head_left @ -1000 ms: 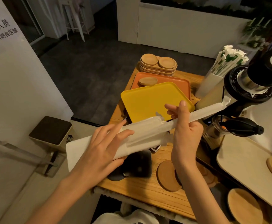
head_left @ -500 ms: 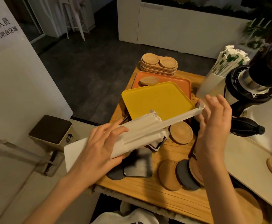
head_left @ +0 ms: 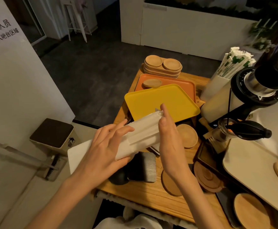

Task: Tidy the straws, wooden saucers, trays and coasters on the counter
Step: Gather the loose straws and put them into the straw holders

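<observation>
The left hand (head_left: 102, 151) grips a packet of straws (head_left: 143, 129) wrapped in white paper, with the fingers lying over the top and the thumb underneath. The packet is held in the air above the near left part of the wooden surface (head_left: 151, 199), its far end pointing toward the yellow tray (head_left: 159, 100). The right hand (head_left: 169, 134) stands flat and open, fingers straight and together, with the palm side against the far end of the packet; it grips nothing.

The yellow tray sits in the middle of the surface, partly overlapping an orange tray (head_left: 186, 85) behind it. One wooden saucer (head_left: 152, 83) lies on the orange tray's far left corner. At the far edge of the surface is a stack of oval wooden saucers (head_left: 163, 70). More wrapped straws (head_left: 234, 61) stand in a white holder (head_left: 212, 86) at the far right corner.

Just right of the right hand a round wooden saucer (head_left: 188, 136) lies near the yellow tray's near edge. Under the packet is a dark square coaster (head_left: 143, 166), with a dark round coaster (head_left: 118, 176) at its left and a round wooden coaster (head_left: 169, 184) toward the near edge. A coffee grinder (head_left: 259, 83) and a cream tray (head_left: 250, 167) stand along the right side.
</observation>
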